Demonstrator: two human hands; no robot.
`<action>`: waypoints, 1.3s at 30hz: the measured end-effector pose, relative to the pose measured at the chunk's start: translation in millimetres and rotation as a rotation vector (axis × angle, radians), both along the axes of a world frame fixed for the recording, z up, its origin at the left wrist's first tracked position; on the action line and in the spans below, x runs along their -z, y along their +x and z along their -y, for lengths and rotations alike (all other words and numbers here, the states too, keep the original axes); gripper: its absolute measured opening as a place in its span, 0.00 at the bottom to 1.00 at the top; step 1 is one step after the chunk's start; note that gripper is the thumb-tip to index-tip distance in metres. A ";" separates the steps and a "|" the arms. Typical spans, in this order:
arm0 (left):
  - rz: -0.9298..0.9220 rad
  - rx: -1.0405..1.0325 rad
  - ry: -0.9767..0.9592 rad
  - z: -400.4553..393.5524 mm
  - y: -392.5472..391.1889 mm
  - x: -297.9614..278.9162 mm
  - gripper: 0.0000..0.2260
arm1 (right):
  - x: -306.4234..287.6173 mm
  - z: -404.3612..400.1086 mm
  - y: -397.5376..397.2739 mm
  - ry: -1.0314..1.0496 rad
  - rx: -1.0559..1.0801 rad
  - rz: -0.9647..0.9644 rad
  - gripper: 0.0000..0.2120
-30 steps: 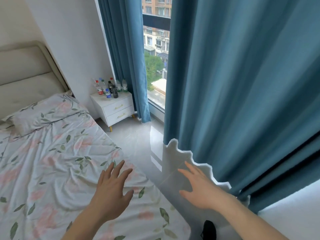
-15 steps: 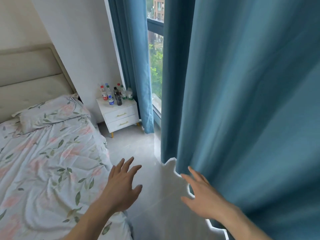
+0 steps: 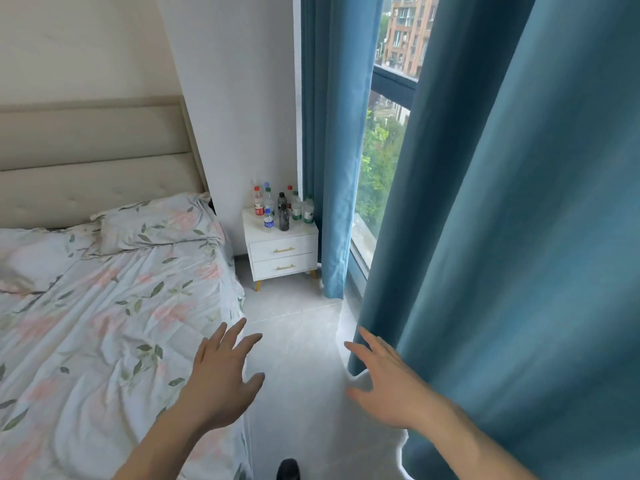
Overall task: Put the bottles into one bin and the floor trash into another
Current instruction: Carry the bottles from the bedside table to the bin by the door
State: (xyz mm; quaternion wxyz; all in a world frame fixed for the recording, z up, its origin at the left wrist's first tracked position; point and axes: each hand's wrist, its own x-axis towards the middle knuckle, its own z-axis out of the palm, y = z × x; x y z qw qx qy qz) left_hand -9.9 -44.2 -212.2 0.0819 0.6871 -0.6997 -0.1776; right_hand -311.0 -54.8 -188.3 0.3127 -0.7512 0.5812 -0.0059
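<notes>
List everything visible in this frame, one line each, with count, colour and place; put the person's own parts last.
bottles: about nine, clear and dark with red, blue, green caps, standing on the nightstand
nightstand: one, white, two drawers, between bed and window
bed: one, floral cover, left
pillow: one, floral, at the headboard
headboard: one, beige, far left
curtains: two, blue, right, flanking the window
floor: pale grey tile, centre
dark object: one, black, bottom edge, unidentifiable
left hand: open, empty, over bed edge
right hand: open, empty, beside the near curtain
</notes>
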 end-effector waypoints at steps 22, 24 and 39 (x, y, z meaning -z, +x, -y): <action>-0.025 -0.102 0.068 362.8 127.7 -0.3 0.27 | 25.0 399.6 123.3 -0.027 -0.108 -0.049 0.35; -0.015 -0.101 0.077 406.7 130.9 4.3 0.28 | 36.1 441.5 128.7 -0.022 -0.104 -0.036 0.35; 0.055 -0.155 0.178 651.8 160.1 27.4 0.28 | 72.3 721.5 173.6 0.082 -0.160 0.003 0.36</action>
